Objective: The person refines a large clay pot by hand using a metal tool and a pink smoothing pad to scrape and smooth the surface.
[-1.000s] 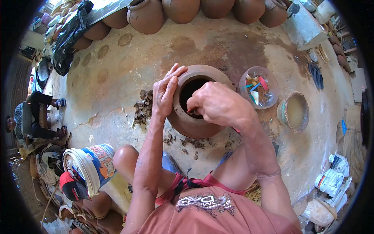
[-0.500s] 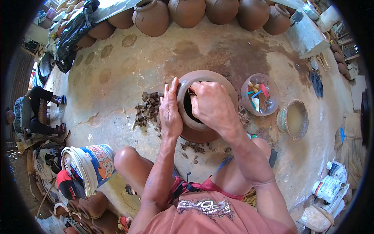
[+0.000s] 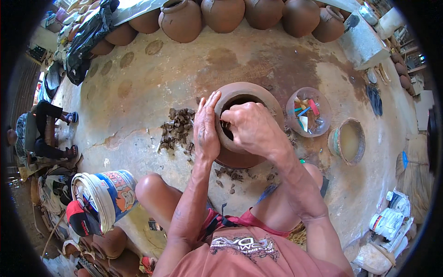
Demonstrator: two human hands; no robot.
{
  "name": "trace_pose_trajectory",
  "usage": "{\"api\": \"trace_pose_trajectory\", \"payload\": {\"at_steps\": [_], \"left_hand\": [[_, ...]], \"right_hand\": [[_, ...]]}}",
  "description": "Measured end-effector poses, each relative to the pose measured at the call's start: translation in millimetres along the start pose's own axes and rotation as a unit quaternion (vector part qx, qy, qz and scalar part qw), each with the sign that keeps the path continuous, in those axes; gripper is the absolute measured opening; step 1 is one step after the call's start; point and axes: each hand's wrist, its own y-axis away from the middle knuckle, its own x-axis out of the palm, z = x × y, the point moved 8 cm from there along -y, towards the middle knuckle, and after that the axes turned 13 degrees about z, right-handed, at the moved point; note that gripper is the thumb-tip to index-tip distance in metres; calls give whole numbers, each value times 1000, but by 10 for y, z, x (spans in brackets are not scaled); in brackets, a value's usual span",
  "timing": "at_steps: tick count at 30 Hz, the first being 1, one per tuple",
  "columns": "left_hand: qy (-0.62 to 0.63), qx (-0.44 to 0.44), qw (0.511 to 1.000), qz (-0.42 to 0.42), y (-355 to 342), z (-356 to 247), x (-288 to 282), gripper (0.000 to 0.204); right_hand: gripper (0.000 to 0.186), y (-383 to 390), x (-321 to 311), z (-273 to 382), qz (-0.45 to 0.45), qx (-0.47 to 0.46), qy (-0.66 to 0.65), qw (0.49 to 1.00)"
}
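Note:
A round brown clay pot (image 3: 240, 159) stands on the floor between my knees, its dark mouth facing up. My left hand (image 3: 206, 129) lies along the left side of the pot's rim, fingers stretched and held close together. Over the right part of the mouth, my right hand (image 3: 255, 128) is closed, its thumb and fingers bent down to the opening. A small dark edge shows at its fingertips, too hidden to name. Curled dark clay scraps (image 3: 176, 125) lie left of the pot, with more scraps (image 3: 228, 173) in front of it.
Right of the pot are a clear plastic tub (image 3: 301, 130) of small tools and a bucket of cloudy water (image 3: 349, 142). A white bucket (image 3: 104, 194) stands at left. Several clay pots (image 3: 223, 16) line the back. Someone's legs (image 3: 48, 134) show at far left.
My right hand has shifted slightly right and down over the mouth, uncovering more of the opening's far side. My left hand has slid a little to the right along the pot.

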Motion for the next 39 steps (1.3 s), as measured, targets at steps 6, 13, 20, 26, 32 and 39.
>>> {"api": "trace_pose_trajectory", "payload": {"at_steps": [6,13,20,26,32,39], "left_hand": [[18,1,1000,3,-48,-31,8,56],[22,10,999,22,-118,-33,-10,58],[37,26,998,42,-216,1,-13,57],[30,57,996,57,-302,-37,-19,56],[50,63,993,83,-396,-71,-31,53],[105,68,983,131,-562,5,-17,49]], "right_hand": [[17,131,-113,-12,89,-8,-15,996],[12,3,-120,-117,11,57,4,998],[20,-17,-81,14,17,7,20,1000],[20,-18,-53,8,31,1,18,999],[13,-5,-39,-7,21,-29,-6,999],[13,-14,-30,-23,49,-45,-14,998]]}}
